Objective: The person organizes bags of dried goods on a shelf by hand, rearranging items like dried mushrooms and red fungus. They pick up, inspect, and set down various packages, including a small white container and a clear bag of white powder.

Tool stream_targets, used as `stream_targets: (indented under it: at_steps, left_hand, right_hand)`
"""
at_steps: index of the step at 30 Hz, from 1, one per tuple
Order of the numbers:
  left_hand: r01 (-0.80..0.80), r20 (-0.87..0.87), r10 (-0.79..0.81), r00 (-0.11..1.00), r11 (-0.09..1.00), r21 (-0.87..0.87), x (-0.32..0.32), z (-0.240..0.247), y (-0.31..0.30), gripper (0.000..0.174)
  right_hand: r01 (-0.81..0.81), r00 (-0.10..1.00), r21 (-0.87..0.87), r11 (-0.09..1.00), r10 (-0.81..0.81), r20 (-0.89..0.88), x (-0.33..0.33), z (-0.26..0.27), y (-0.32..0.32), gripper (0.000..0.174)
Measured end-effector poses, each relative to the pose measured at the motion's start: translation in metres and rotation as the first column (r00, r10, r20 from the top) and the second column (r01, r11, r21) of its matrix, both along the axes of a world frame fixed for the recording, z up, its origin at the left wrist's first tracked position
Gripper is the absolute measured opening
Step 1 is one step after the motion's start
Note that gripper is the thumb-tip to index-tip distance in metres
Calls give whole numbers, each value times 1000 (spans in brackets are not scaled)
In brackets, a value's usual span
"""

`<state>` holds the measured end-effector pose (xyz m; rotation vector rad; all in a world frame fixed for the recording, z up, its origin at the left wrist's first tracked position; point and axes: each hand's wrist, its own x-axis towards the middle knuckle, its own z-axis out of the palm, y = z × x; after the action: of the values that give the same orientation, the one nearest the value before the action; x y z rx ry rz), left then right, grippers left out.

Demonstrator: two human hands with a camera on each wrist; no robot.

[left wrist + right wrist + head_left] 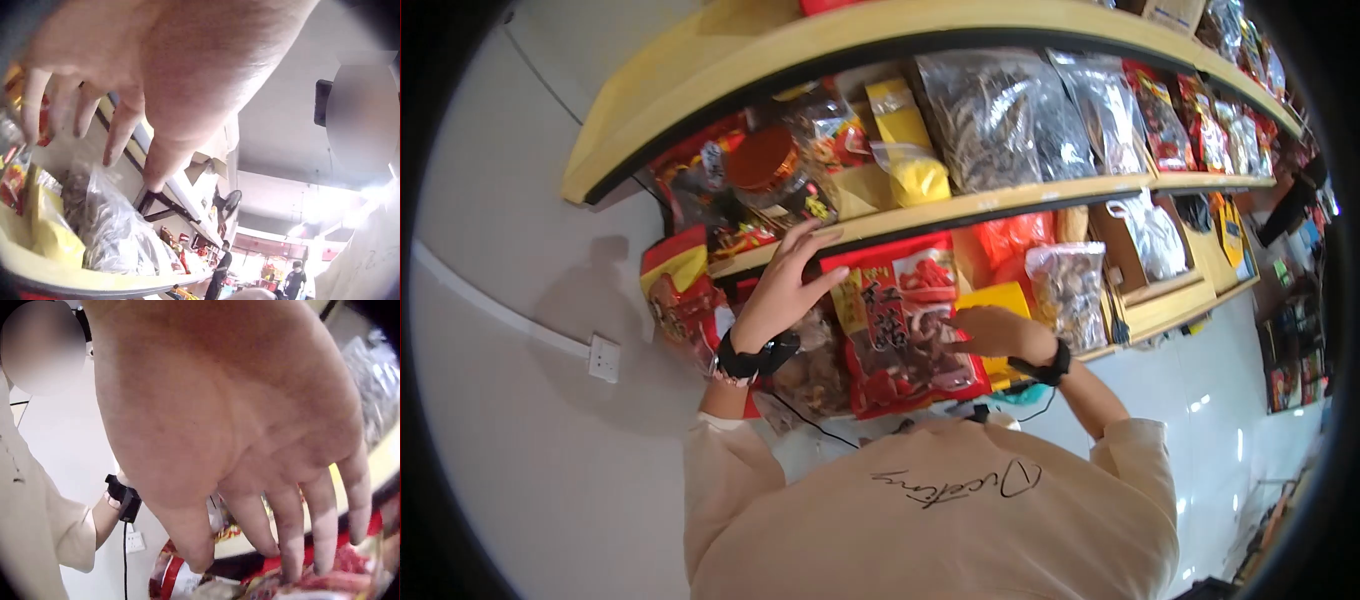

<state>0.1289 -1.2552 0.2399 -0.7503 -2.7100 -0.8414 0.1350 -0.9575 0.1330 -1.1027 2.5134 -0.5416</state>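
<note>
A large red bag (900, 325) with Chinese lettering and a clear window stands below the middle shelf's edge. Over its right side is my right hand (1000, 335), fingers extended toward the bag; contact cannot be told. In the right wrist view that hand (250, 437) shows its palm, fingers spread above red packaging (350, 569). My left hand (785, 290) is raised at the bag's upper left, fingers spread near the shelf edge. The left wrist view shows the same hand (125, 81) with separated fingers and nothing held.
The shelf above (960, 208) bears a red-lidded jar (765, 160), a yellow packet (918, 178) and large clear bags (985, 120). Right of the red bag are a yellow packet (1000, 300), a clear bag (1068, 295) and a carton (1130, 250). People (219, 272) stand farther off.
</note>
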Motion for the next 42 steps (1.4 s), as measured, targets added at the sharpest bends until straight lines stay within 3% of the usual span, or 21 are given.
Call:
stream_targets:
  at_steps: [3,4,7,9,11,14,15,16,19,21,24,26,32,34,35,36,37,38,39,41,42]
  left_hand:
    - [11,-199,-9,980,1000,9,-17,55,7,38]
    - [48,-243,-43,969,999,14,-28,69,6,37]
    - [123,6,-132,991,935,332,-68,98,2,30]
    - [165,28,-191,981,905,393,-74,126,14,28]
    - [140,75,-199,977,866,480,-78,145,29,26]
    - [81,179,-259,949,751,655,-92,157,56,24]
    - [87,173,-275,946,727,681,-96,160,65,22]
    - [88,170,-274,947,728,680,-100,161,74,22]
    - [98,104,-204,973,782,615,-114,169,90,22]
    - [137,-31,-146,989,807,575,-122,176,92,21]
    - [187,-193,-95,977,820,541,-140,179,95,19]
    - [185,-435,-4,900,908,376,-148,179,97,17]
    - [146,-601,129,789,911,387,-181,176,104,16]
    - [138,-573,171,801,879,456,-224,171,89,20]
    - [123,-536,217,816,840,528,-225,181,88,24]
    - [-6,-337,265,904,793,609,-222,183,84,36]
    - [-69,-168,199,966,816,574,-210,196,81,45]
    - [-125,14,138,990,842,525,-203,206,76,55]
    - [-115,6,131,991,843,525,-226,203,66,55]
    - [-283,-133,421,897,779,559,-291,191,49,49]
    - [-275,-141,418,898,781,561,-283,198,54,49]
  right_hand:
    - [22,969,-248,968,-82,-233,-28,64,4,40]
    - [-76,941,-373,925,-57,-332,-41,82,6,36]
    - [-43,902,-448,893,-157,-401,-56,152,2,39]
    - [-92,892,-515,852,-159,-423,-64,173,-14,40]
    - [-4,995,-651,759,-64,-81,-65,185,-36,46]
    - [-76,997,-696,714,62,-44,-63,176,-82,67]
    - [-58,996,-793,607,85,-8,-65,168,-101,58]
    - [-61,996,-793,606,86,-11,-62,175,-111,58]
    - [208,925,-828,521,169,340,-56,189,-125,47]
    - [233,913,-925,299,260,314,-62,186,-129,36]
    - [358,816,-901,246,386,430,-63,192,-125,33]
    - [387,823,-874,292,319,471,-71,194,-117,33]
    - [340,823,-851,400,311,475,-103,196,-98,40]
    - [195,967,-941,275,107,232,-114,204,-90,46]
    - [176,984,-931,319,-35,174,-121,213,-81,43]
    - [165,979,-917,364,-175,106,-131,224,-69,41]
    - [-8,898,-925,380,-404,-174,-144,236,-61,38]
    - [-165,692,-884,438,-588,-420,-158,249,-52,35]
    - [-255,502,-832,492,-668,-549,-178,262,-43,31]
    - [-121,276,-752,648,-706,-652,-211,280,-25,31]
    - [-39,196,-722,691,-703,-684,-226,285,-19,34]
